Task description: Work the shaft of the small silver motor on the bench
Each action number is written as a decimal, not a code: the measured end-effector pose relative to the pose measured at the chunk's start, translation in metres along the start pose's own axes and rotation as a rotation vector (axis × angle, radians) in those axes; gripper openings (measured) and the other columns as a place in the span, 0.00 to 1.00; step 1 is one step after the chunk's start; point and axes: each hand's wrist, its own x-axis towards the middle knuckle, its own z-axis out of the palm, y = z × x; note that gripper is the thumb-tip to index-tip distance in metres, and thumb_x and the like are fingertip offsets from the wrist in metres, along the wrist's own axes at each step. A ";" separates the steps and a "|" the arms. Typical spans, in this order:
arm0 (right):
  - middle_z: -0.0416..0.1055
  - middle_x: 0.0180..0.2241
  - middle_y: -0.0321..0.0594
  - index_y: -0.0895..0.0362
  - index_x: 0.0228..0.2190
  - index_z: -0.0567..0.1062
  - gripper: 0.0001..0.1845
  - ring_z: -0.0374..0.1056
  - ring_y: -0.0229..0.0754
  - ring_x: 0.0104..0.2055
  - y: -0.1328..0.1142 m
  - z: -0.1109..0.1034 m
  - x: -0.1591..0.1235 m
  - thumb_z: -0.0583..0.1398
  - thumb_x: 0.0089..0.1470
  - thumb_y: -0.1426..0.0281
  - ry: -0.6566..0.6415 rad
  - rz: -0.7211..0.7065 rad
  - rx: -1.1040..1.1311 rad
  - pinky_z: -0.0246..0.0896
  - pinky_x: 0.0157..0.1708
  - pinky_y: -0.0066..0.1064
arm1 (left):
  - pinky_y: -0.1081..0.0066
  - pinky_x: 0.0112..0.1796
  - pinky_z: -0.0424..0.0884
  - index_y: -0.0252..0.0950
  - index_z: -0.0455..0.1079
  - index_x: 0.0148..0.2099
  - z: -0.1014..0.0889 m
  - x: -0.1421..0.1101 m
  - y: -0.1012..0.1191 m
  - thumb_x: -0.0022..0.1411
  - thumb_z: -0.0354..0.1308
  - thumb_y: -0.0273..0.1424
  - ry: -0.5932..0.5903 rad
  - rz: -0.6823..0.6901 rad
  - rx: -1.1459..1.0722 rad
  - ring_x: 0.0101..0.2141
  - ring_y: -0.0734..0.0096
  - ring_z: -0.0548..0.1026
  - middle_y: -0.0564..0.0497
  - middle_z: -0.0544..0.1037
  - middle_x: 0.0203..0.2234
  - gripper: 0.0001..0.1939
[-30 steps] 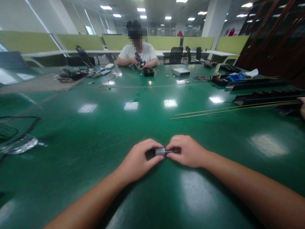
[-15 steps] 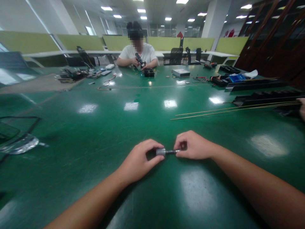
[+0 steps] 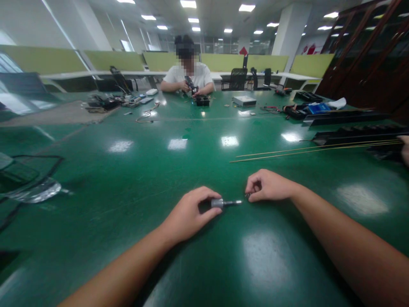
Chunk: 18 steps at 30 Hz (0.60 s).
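Note:
Between thumb and fingers, my left hand (image 3: 191,209) grips a grey metal cylinder with a thin shaft (image 3: 217,203). It lies level on the green table, and its stepped shaft points right, dark near the body and bright at the tip. Just beyond that tip, my right hand (image 3: 266,185) is closed in a pinch on a small dark metal piece (image 3: 247,195). Its exact kind is too small to make out. A short gap separates this piece from the shaft.
Two long thin rods (image 3: 287,153) cross the green table (image 3: 179,166) beyond my right hand, by black rails (image 3: 351,134). A clear plastic object (image 3: 35,189) lies left. Across the table, a person (image 3: 187,76) handles a dark tool; another person's hand (image 3: 405,149) shows right.
My right hand has moved right and slightly away from me, off the shaft, with the small dark piece in its fingers. The shaft's bright tip now shows. My left hand keeps its grip.

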 end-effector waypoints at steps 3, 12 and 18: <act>0.73 0.24 0.36 0.60 0.29 0.80 0.10 0.65 0.35 0.25 0.000 0.003 0.001 0.68 0.42 0.68 0.004 -0.032 -0.006 0.58 0.25 0.25 | 0.67 0.45 0.69 0.40 0.75 0.45 0.000 0.000 -0.001 0.62 0.63 0.31 0.000 -0.005 -0.004 0.42 0.65 0.76 0.51 0.79 0.40 0.09; 0.74 0.26 0.36 0.59 0.30 0.82 0.09 0.65 0.34 0.25 -0.012 0.022 0.001 0.68 0.45 0.66 0.016 -0.158 0.000 0.57 0.25 0.25 | 0.68 0.45 0.68 0.39 0.75 0.45 0.000 0.002 0.002 0.62 0.62 0.30 -0.004 -0.009 -0.023 0.41 0.66 0.75 0.51 0.79 0.40 0.08; 0.74 0.28 0.37 0.58 0.31 0.82 0.05 0.67 0.36 0.29 -0.027 0.050 0.006 0.66 0.49 0.70 0.232 -0.264 -0.078 0.58 0.29 0.27 | 0.68 0.44 0.68 0.39 0.74 0.45 0.004 0.004 0.000 0.60 0.64 0.29 0.005 -0.002 -0.022 0.41 0.66 0.75 0.51 0.78 0.39 0.09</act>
